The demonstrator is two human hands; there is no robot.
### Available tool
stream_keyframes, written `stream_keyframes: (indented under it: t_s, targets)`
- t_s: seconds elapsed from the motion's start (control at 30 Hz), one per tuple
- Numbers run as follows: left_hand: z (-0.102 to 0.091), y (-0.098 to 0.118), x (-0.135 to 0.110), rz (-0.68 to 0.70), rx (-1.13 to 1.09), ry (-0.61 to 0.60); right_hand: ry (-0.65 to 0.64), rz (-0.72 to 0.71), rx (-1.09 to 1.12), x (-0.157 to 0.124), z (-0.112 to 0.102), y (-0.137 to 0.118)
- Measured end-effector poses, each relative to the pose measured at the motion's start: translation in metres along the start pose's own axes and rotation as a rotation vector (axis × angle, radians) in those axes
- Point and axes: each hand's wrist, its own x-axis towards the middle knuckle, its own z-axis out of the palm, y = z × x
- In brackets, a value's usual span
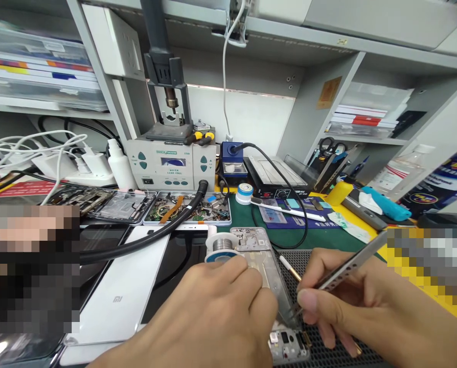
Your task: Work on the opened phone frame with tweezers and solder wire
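Right hand (347, 304) pinches tweezers (353, 265) (left hand (228, 301) curled).

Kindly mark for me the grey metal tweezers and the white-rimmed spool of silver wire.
Grey metal tweezers (344, 269): head view, on the shaft with holes.
White-rimmed spool of silver wire (222, 245): head view, on the wound wire.

On the green mat (244, 216) are set a mesh pad (299, 257), a parts tray (229, 214), a tin (244, 194) and a purple sheet (294, 222).
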Motion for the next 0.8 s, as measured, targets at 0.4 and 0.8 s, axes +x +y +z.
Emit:
stream_keyframes:
  t_s: [0.4, 0.8]
  targets:
    - [0.012, -0.004, -0.001, 0.006, -0.051, -0.040, -0.005, -0.049, 0.107, 0.004, 0.005, -0.007]
    - [0.001, 0.003, 0.006, -0.059, -0.070, -0.036, 0.017, -0.094, 0.181, 0.005, 0.009, -0.012]
